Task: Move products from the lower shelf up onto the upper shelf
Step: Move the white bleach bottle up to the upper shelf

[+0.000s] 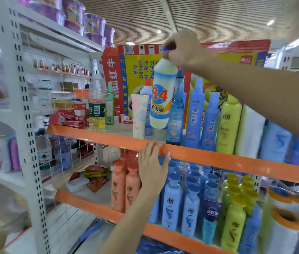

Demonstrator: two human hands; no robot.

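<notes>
Head view gives us both hands in front of an orange-edged shelving unit. Our right hand (183, 50) is closed around the blue cap at the top of a white disinfectant bottle (162, 96) marked with a large "84", fingers and thumb pinched about the neck. The bottle hangs below that hand, slightly tilted, its base just above the upper shelf (108, 137); we cannot quite tell whether the base touches the board, since a pale cosmetic tube (139, 116) stands in front of it.

Just right of the held bottle, under our right forearm, we see a tall clear blue bottle (177, 114), then blue spray bottles (202, 120) and a yellow shampoo bottle (228, 125), all upright on the same shelf. Left of the hand stand a bottle of yellow liquid (97, 109) and a slim green bottle (110, 105), with red cartons (71, 116) beyond them.

Our left hand (153, 167) is open and holds nothing; its fingers are spread, with the fingertips (149, 146) resting on the orange front strip of the upper shelf. Directly beneath and left of that hand, on the lower shelf (90, 204), stand orange shampoo bottles (125, 187); to its right are rows of blue shampoo bottles (181, 204) and yellow-green ones (234, 224).
</notes>
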